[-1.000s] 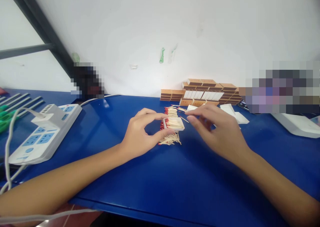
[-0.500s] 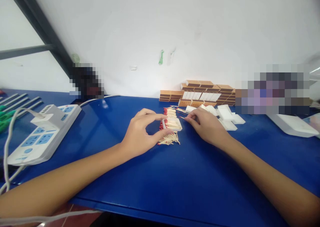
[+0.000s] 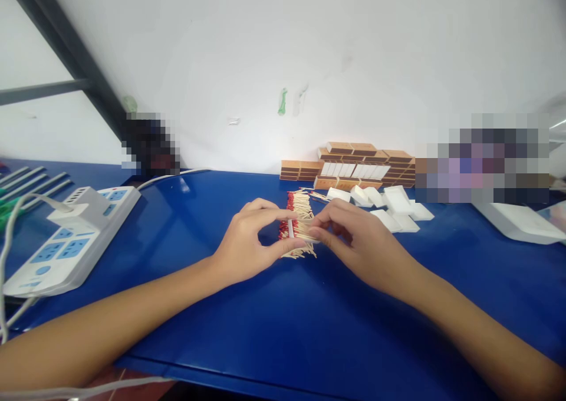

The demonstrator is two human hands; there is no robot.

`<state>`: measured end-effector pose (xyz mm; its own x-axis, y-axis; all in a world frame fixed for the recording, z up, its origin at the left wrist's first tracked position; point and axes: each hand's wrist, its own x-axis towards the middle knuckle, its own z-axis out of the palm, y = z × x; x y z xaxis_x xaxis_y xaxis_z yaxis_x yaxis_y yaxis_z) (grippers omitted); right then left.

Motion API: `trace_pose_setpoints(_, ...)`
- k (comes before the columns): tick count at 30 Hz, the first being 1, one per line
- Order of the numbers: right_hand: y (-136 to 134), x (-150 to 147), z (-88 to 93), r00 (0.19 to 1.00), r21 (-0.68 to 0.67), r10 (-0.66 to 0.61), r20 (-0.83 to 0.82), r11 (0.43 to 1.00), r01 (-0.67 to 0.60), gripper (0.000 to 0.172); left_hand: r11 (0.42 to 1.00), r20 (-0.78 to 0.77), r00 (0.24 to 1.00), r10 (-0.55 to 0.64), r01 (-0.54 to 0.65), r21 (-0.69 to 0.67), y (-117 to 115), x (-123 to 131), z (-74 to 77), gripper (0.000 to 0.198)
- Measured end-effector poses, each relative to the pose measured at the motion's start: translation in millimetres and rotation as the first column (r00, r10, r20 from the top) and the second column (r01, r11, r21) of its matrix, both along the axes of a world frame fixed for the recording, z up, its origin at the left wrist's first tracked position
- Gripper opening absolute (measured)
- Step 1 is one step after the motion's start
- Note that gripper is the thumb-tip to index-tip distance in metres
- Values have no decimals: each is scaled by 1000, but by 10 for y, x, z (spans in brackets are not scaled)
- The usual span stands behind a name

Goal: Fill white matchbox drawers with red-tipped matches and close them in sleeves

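Far left, power strip (image 3: pixel 66 239) lying on blue table (image 3: pixel 283 318), unchanged. Centre, left hand (image 3: pixel 250 239) still pinching filled match tray (image 3: pixel 290 229) between thumb and forefinger, among loose matches (image 3: pixel 303 203). Beside it, right hand (image 3: pixel 358 242), now moved in from empty trays (image 3: pixel 391 203), closing its fingertips on the tray's right end.

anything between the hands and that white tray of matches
Nothing visible. The left hand pinches the match tray and the right hand touches its other end; loose matches lie beside it on the blue table.
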<state>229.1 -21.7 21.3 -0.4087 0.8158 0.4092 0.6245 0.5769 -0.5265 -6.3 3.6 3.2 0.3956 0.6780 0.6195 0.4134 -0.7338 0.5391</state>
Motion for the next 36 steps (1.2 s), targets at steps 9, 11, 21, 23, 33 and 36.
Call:
trace_pose_setpoints(9,547,368,-387,900,254,-381,212,911,326,26,1000,35,999,21,-22,21,19,-6,4,35)
trace_pose_setpoints(11,657,396,-465,886,250,-397,240,907,338,28,999,35,999,24,-25,24,16,-4,4,35)
trace_pose_setpoints(21,763,348,-469,877,209,-390,279,917,341,29,999,41,999,23,-24,40,5,0,3,36)
trace_pose_setpoints(23,767,350,-462,878,198,-383,287,921,337,29,999,45,999,20,-22,44,7,-1,1,36)
trace_pose_setpoints(33,785,352,-412,863,140,-398,312,917,373,20,998,39,999,18,-20,51,4,-1,8,36)
trace_pose_setpoints(36,784,327,-401,864,126,-386,325,923,365,23,998,38,999,18,-20,55,6,4,10,35)
